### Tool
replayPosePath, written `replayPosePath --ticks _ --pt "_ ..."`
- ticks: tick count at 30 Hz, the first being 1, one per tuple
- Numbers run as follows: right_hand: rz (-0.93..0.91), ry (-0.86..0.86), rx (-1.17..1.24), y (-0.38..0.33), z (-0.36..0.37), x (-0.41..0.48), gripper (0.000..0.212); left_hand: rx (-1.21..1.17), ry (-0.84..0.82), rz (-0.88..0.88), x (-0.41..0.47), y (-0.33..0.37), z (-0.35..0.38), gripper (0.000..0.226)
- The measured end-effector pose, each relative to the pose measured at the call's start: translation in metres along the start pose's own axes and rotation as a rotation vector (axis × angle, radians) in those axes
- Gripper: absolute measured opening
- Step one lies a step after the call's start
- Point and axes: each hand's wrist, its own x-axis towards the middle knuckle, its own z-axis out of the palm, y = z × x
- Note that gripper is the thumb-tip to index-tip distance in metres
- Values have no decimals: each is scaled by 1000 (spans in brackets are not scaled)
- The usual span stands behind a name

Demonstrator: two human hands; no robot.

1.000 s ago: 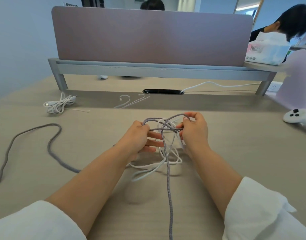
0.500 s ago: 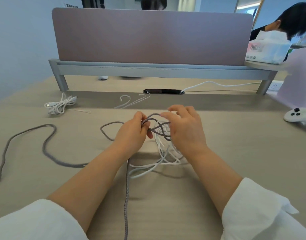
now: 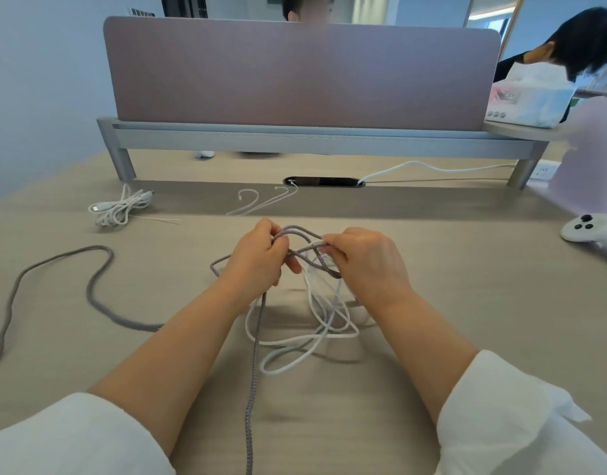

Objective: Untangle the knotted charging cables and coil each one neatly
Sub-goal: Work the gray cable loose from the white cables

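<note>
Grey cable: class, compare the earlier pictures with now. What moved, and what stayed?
The grey cable tail swung to the person's left, now running under the left hand; a grey loop pushed out beside it. The right hand, like the left, kept pinching it. The coiled white bundle and controller stayed.

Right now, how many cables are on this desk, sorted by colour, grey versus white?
Grey: 1, the grey braided cable.
White: 4, the tangled white cable, the coiled bundle, the thin loose cable, the cable leaving the desk slot.
Total: 5, counting the tangle's white loops as one cable.
</note>
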Motion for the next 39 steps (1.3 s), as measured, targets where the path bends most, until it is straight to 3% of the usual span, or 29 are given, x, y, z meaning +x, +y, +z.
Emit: replayPosePath --ticks 4,6,9,13,16,18,22,25,28,30,32,34,39 --pt "446 137 363 8 -8 0 18 -192 51 -170 6 -6 -9 13" --pt "636 117 476 9 -7 0 21 -285 14 -234 8 -6 -10 13" --pt "961 172 872 7 -4 4 22 -561 -75 -365 4 2 -9 21" --pt "1169 239 1121 8 -5 6 23 -825 -238 -490 -4 9 -11 35" --pt "1191 195 1099 8 -3 5 26 -971 -215 -516 -3 12 -11 34" --pt "1092 118 928 11 0 3 29 -942 -143 -480 0 10 -10 31" --pt "558 -59 135 13 2 -3 47 -366 -15 -229 5 -3 -6 16" --pt "114 41 -22 0 3 -1 51 -71 0 -67 4 -5 -6 14" --pt "-124 54 -3 -4 9 -2 29 -1 -4 13 0 -2 -4 13" --pt "-109 39 3 -1 11 -1 15 -28 -18 29 -2 0 -3 13" --pt "-35 28 37 3 11 -1 14 -71 -16 -8 0 -1 -4 14" --pt "139 40 129 3 8 -1 13 -128 6 -89 2 -2 -6 14" --pt "654 154 370 15 10 1 18 -530 -35 -329 5 4 -12 21"
